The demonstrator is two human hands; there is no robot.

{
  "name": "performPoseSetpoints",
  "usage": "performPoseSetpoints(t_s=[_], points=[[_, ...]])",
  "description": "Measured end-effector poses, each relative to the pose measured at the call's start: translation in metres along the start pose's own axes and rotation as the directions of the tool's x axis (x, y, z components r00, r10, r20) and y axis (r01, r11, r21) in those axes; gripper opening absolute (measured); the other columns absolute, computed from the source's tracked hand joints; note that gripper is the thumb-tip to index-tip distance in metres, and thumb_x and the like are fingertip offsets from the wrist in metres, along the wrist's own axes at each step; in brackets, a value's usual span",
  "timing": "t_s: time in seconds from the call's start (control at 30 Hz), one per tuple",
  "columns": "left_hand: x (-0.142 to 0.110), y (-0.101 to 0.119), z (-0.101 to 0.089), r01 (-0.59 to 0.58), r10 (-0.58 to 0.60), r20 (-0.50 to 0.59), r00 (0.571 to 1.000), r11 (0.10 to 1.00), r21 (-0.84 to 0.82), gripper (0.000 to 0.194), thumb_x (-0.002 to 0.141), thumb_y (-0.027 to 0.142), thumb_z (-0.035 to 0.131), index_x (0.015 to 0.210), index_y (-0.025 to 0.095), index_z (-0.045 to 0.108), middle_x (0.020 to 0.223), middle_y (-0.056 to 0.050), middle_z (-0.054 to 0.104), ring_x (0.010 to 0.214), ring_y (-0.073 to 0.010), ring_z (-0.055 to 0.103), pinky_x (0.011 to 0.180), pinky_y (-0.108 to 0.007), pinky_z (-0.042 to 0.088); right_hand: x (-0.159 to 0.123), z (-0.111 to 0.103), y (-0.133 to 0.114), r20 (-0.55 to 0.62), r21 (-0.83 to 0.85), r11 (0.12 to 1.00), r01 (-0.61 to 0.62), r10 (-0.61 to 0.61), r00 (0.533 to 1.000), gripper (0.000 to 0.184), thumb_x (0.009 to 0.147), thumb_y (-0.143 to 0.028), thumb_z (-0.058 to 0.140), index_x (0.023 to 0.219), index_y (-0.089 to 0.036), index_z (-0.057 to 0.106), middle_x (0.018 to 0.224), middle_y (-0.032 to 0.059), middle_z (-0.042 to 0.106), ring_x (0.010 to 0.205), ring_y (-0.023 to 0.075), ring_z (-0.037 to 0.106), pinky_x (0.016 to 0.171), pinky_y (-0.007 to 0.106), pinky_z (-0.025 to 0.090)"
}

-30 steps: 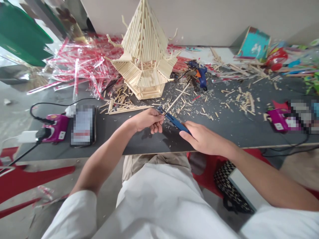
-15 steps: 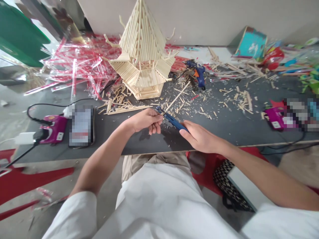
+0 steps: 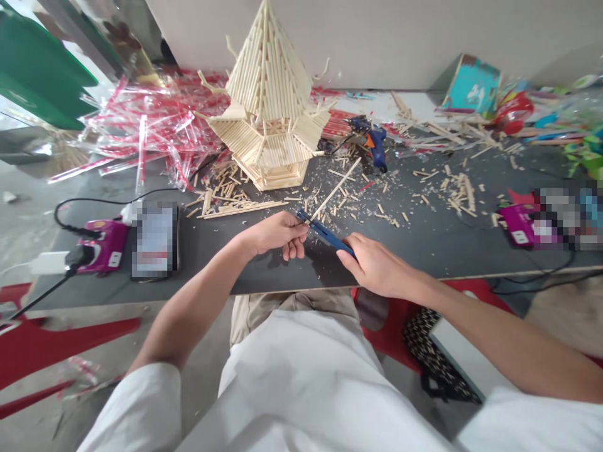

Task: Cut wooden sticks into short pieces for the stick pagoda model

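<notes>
Blue tool (image 3: 330,236) juts from right grip (image 3: 380,266)

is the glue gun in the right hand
No, the right hand grips a blue tool, while the glue gun lies on the table farther back.

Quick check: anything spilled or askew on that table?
Yes: short, pale wooden stick offcuts lie strewn untidily over the dark grey tabletop beyond the slim blue tool; clear-and-red plastic wrappers form a tangled heap at left. Nothing looks clearly damaged.

Phone (image 3: 155,242) on desk (image 3: 202,242) left of left grip (image 3: 288,237); purple adapter (image 3: 109,248) farther left; teal box (image 3: 473,86) beyond right grip (image 3: 377,267), rightward.
</notes>
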State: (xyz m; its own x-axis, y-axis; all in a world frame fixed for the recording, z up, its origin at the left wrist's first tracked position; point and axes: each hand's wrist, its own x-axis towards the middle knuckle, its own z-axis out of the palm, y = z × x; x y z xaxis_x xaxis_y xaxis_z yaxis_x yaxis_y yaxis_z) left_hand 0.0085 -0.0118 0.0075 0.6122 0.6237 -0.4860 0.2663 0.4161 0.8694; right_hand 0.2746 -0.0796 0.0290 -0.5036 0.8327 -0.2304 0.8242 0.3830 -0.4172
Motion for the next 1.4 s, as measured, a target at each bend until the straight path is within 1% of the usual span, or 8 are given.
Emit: performPoseSetpoints(t_s=[0.23, 0.47, 0.6, 0.77, 0.9, 1.03, 1.23, 1.4], points=[[-0.003, 0.006, 0.008, 0.008, -0.008, 0.034, 0.999, 1.000, -0.013, 0.043, 0.102, 0.041, 0.067, 0.070, 0.013, 0.059, 0.062, -0.011, 0.075, 0.040, -0.0099, 0.061, 0.042, -0.018, 0.051, -0.011, 0.005, -0.003, -0.039, -0.018, 1.000, -0.015, 0.015, 0.999, 0.037, 0.113, -0.046, 0.032, 0.094, -0.022, 0.052, 0.096, 0.0123, 0.067, 0.081, 0.0256, 0.065, 0.074, 0.037, 0.043], [-0.011, 0.009, -0.001, -0.084, 0.085, 0.012, 0.996, 0.996, -0.043, 0.049, 0.095, 0.057, 0.074, 0.073, 0.016, 0.057, 0.063, -0.010, 0.074, 0.045, -0.0109, 0.063, 0.042, -0.018, 0.051, -0.006, 0.011, 0.012, -0.132, -0.073, 0.997, -0.024, 0.014, 0.991, 0.037, 0.113, -0.045, 0.031, 0.087, -0.024, 0.048, 0.081, 0.0103, 0.068, 0.072, 0.0248, 0.063, 0.067, 0.036, 0.035], [-0.015, 0.011, -0.006, -0.085, 0.081, 0.050, 0.995, 0.992, 0.096, 0.049, 0.096, 0.059, 0.069, 0.077, 0.015, 0.060, 0.071, -0.012, 0.076, 0.051, -0.0134, 0.068, 0.048, -0.022, 0.056, -0.007, 0.002, 0.013, -0.164, -0.115, 0.992, -0.057, 0.038, 0.986, 0.040, 0.113, -0.048, 0.030, 0.087, -0.024, 0.049, 0.080, 0.0094, 0.067, 0.070, 0.0240, 0.062, 0.065, 0.036, 0.033], [-0.024, 0.012, -0.024, -0.124, 0.241, -0.196, 0.950, 0.872, 0.474, 0.033, 0.104, 0.039, 0.055, 0.090, 0.016, 0.073, 0.079, -0.006, 0.074, 0.062, -0.0121, 0.069, 0.056, -0.019, 0.052, -0.012, -0.002, 0.022, -0.248, -0.137, 0.981, -0.137, 0.101, 0.964, 0.043, 0.112, -0.051, 0.032, 0.093, -0.021, 0.056, 0.088, 0.0122, 0.069, 0.079, 0.0278, 0.066, 0.070, 0.037, 0.040], [-0.034, 0.008, -0.047, -0.039, 0.475, -0.250, 0.844, 0.519, 0.854, 0.032, 0.104, 0.031, 0.051, 0.092, 0.017, 0.077, 0.097, -0.009, 0.074, 0.090, -0.0191, 0.070, 0.082, -0.027, 0.052, -0.018, 0.000, 0.045, -0.365, -0.210, 0.942, -0.262, 0.173, 0.915, 0.048, 0.111, -0.050, 0.032, 0.110, -0.014, 0.064, 0.101, 0.0196, 0.071, 0.094, 0.0353, 0.068, 0.080, 0.042, 0.047], [-0.045, 0.002, -0.059, 0.041, 0.476, -0.209, 0.854, 0.339, 0.940, 0.042, 0.108, 0.036, 0.044, 0.098, 0.015, 0.079, 0.103, -0.011, 0.069, 0.093, -0.0230, 0.068, 0.088, -0.033, 0.051, -0.029, 0.004, 0.072, -0.497, -0.269, 0.866, -0.422, 0.251, 0.831, 0.057, 0.110, -0.051, 0.032, 0.124, -0.006, 0.064, 0.107, 0.0257, 0.069, 0.102, 0.0401, 0.067, 0.087, 0.047, 0.051], [-0.053, 0.002, -0.061, 0.037, 0.435, -0.193, 0.879, 0.342, 0.939, 0.043, 0.108, 0.039, 0.045, 0.103, 0.018, 0.081, 0.110, -0.010, 0.072, 0.097, -0.0216, 0.068, 0.093, -0.031, 0.050, -0.047, 0.010, 0.102, -0.604, -0.280, 0.779, -0.562, 0.312, 0.734, 0.067, 0.108, -0.055, 0.032, 0.128, 0.000, 0.065, 0.108, 0.0310, 0.069, 0.103, 0.0428, 0.064, 0.093, 0.052, 0.050], [-0.050, 0.008, -0.066, -0.005, 0.576, -0.237, 0.782, 0.386, 0.922, 0.042, 0.108, 0.037, 0.045, 0.101, 0.015, 0.079, 0.104, -0.010, 0.076, 0.095, -0.0207, 0.071, 0.091, -0.031, 0.051, -0.053, 0.017, 0.112, -0.644, -0.276, 0.681, -0.678, 0.392, 0.656, 0.079, 0.107, -0.059, 0.032, 0.135, 0.009, 0.062, 0.117, 0.0371, 0.066, 0.111, 0.0493, 0.063, 0.097, 0.057, 0.050]])
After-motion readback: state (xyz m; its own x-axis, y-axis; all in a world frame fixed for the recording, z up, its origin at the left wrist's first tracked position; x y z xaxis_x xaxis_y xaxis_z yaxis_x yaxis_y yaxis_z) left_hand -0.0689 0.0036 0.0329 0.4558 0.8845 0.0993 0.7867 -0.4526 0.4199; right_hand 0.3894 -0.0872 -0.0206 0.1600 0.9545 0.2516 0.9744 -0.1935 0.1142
